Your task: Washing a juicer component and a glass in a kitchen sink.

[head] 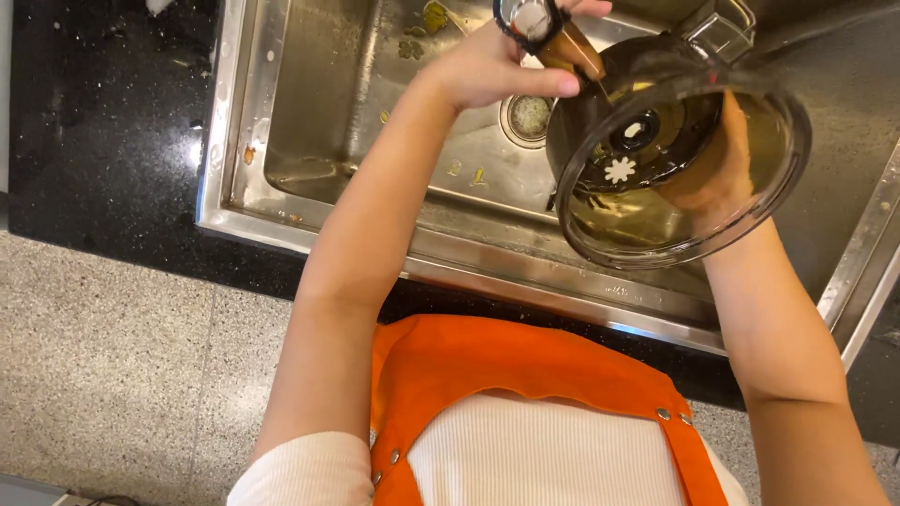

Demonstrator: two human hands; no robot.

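Note:
My left hand [497,66] grips a brown-handled tool [572,52] whose round, black-rimmed head [534,19] sits at the top edge. The tool's lower end reaches the rim of a clear, dark-tinted plastic bowl [600,215]. The bowl is tilted over the steel sink [309,178] with its open mouth towards me. It has a white flower-shaped hub [620,170] at its centre and a clear handle [717,33] on the far side. My right hand [717,164] holds the bowl and shows through its wall.
The sink drain [530,114] lies just left of the bowl, with food scraps [433,17] on the sink floor. Black speckled countertop [103,122] flanks the sink at left. Grey speckled floor [112,375] and my orange apron [525,375] fill the bottom.

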